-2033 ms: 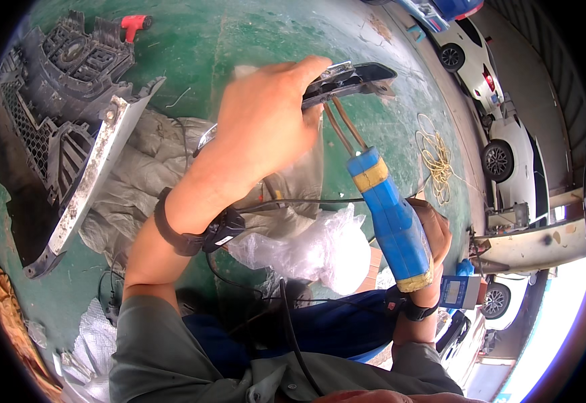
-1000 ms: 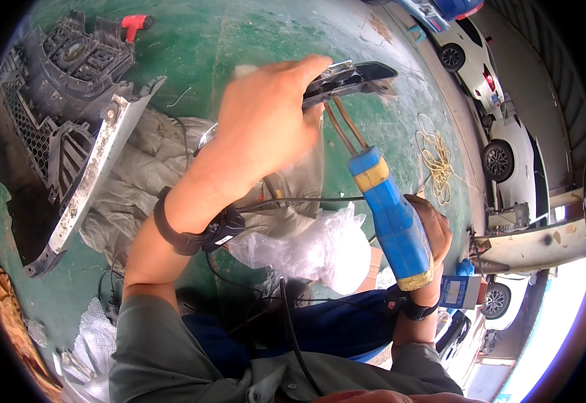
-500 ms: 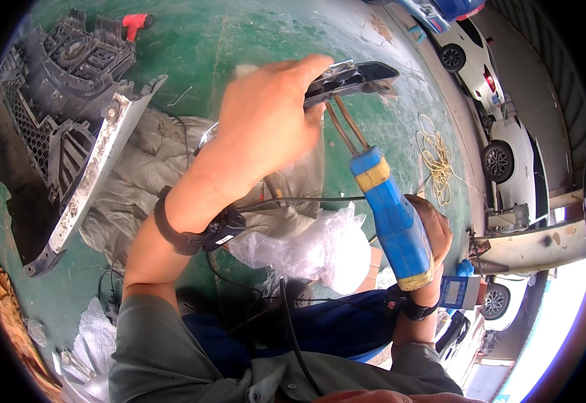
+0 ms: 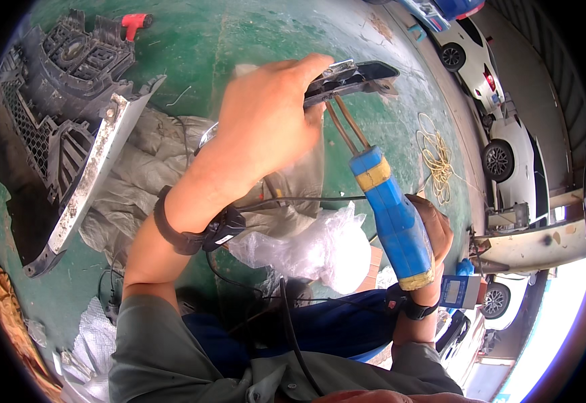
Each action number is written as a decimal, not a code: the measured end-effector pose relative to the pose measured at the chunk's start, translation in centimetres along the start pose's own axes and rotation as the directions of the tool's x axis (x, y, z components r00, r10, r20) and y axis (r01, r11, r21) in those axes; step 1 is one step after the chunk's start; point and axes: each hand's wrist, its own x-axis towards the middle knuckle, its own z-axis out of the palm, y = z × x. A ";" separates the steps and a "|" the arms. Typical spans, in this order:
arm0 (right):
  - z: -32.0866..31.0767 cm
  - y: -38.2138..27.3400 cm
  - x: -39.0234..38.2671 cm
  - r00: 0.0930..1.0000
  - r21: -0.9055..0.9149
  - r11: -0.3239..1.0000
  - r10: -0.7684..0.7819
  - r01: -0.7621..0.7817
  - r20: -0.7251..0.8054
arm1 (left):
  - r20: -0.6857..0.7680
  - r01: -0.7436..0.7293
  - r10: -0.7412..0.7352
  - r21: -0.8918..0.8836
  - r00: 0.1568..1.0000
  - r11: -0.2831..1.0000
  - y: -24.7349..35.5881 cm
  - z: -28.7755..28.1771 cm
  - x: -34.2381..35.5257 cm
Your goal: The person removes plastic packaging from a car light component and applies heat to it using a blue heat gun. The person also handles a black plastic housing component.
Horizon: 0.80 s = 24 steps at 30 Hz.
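Observation:
My left hand (image 4: pixel 273 111) is closed around one end of a black plastic car part (image 4: pixel 367 75), long and narrow with a shiny strip on top, held up above the floor. My right hand (image 4: pixel 432 225) grips a blue plastic staple welder (image 4: pixel 393 208) wrapped with yellow tape at both ends. Two copper-coloured prongs (image 4: pixel 348 124) reach from its front up to the underside of the black part, their tips meeting its lower edge. The fingers of my right hand are mostly hidden behind the tool.
A dirty car bumper with grille (image 4: pixel 71 134) lies at the left on crumpled plastic sheeting (image 4: pixel 142 161). A red heat gun (image 4: pixel 135 23) is beyond it. Clear wrap (image 4: pixel 320 248) lies near my lap, crossed by black cables. Coiled yellow rope (image 4: pixel 437 161) and parked white cars (image 4: pixel 518 158) are at the right.

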 end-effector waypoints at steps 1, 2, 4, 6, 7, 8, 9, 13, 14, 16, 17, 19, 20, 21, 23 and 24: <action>0.0 0.0 0.0 1.000 0.000 1.000 0.000 0.000 0.000 | -0.002 0.001 -0.001 -0.005 1.000 1.000 0.0 0.0 0.0; 0.0 0.1 0.1 1.000 -0.007 1.000 -0.018 0.018 0.004 | -0.002 0.000 -0.001 -0.005 1.000 1.000 0.0 0.0 0.0; 0.0 0.3 0.1 0.999 -0.015 0.999 -0.036 0.036 0.008 | 0.006 0.007 -0.007 -0.009 1.000 1.000 0.0 0.0 0.0; 0.0 0.6 0.0 0.998 0.001 0.998 -0.057 0.057 0.013 | 0.004 0.016 -0.016 -0.017 1.000 1.000 0.0 -0.1 0.0; 0.0 0.6 0.1 0.998 0.001 0.998 -0.057 0.057 0.012 | 0.004 0.026 -0.026 -0.025 1.000 0.999 0.0 -0.1 0.0; 0.0 0.4 0.2 0.998 -0.007 0.998 -0.066 0.066 0.012 | 0.004 0.025 -0.025 -0.024 1.000 0.999 0.0 -0.1 0.0; 0.0 0.4 0.3 0.997 -0.015 0.997 -0.075 0.075 0.011 | 0.018 0.031 -0.031 -0.035 0.999 0.999 0.0 -0.2 0.1; 0.0 0.6 0.2 0.996 -0.019 0.996 -0.085 0.086 0.011 | 0.027 0.035 -0.031 -0.130 0.999 0.991 -0.3 0.0 0.1; -0.1 0.7 0.2 0.996 -0.008 0.996 -0.084 0.084 0.013 | 0.029 0.032 -0.029 -0.131 0.999 0.991 -0.3 -0.1 0.1; -0.1 0.6 0.2 0.996 0.005 0.997 -0.083 0.083 0.013 | 0.070 0.065 -0.055 -0.160 0.996 0.985 -0.3 -0.3 0.2; -0.1 0.4 0.3 0.997 0.007 0.997 -0.078 0.078 0.017 | 0.070 0.064 -0.053 -0.158 0.996 0.985 -0.3 -0.4 0.2; -0.1 0.4 0.3 0.997 0.008 0.997 -0.071 0.071 0.019 | 0.069 0.056 -0.046 -0.161 0.997 0.985 -0.4 -0.4 0.2; -0.1 0.5 0.3 0.997 0.004 0.997 -0.080 0.080 0.023 | 0.070 0.055 -0.044 -0.162 0.997 0.985 -0.4 -0.4 0.2; -0.1 0.6 0.2 0.996 -0.001 0.996 -0.090 0.090 0.027 | 0.086 0.070 -0.057 -0.157 0.995 0.985 -0.3 -0.6 0.2; -0.1 0.6 0.3 0.996 0.006 0.996 -0.091 0.091 0.026 | 0.106 0.086 -0.070 -0.154 0.992 0.984 -0.4 -0.5 0.1; -0.1 0.6 0.3 0.995 0.014 0.995 -0.095 0.094 0.025 | 0.099 0.066 -0.051 -0.154 0.994 0.986 -0.6 -0.4 0.1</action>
